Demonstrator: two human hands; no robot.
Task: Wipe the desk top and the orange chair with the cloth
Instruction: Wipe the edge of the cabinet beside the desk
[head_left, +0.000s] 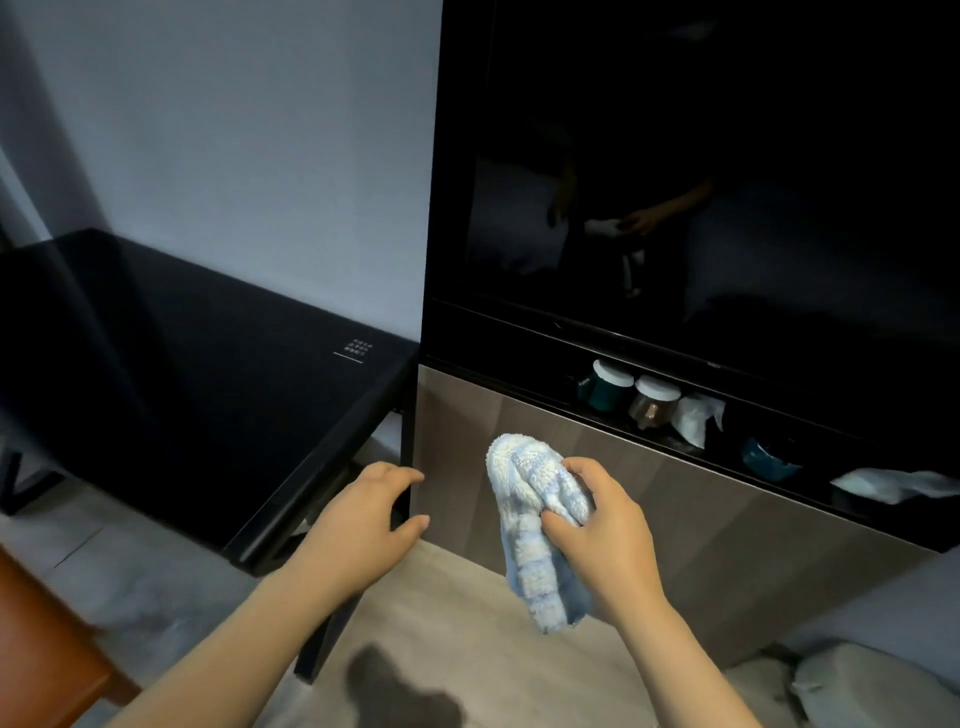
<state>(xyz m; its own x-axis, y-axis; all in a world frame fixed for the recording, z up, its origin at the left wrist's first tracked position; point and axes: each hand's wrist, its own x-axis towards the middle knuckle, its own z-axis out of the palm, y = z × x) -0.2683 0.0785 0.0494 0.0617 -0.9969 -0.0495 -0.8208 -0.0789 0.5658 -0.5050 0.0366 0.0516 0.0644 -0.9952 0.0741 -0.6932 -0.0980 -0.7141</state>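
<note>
Our right hand (602, 535) grips the cloth (535, 525), thumb and fingers curled round its bunched middle. The cloth is pale blue and fluffy; its top stands above our fingers and its tail hangs below the hand, in the air in front of the cabinet (701, 519). It touches neither the desk nor the chair.

Our left hand (363, 519) holds nothing. Its fingers are loosely curved, and they sit right at the cabinet's left front corner; we cannot tell whether they touch it.

The desk (182, 389) is black and glossy. It stands to our left against the wall (234, 130), its right end just beside the cabinet. The chair (36, 639) shows only as an orange corner at the lower left, near the desk's front edge.

Above the cabinet's brown front runs a shelf (545, 382) with two jars (613, 387) and some crumpled white things. A dark screen (701, 156) rises over it. On the floor (467, 597) between our arms lies a dark stain (400, 691).
</note>
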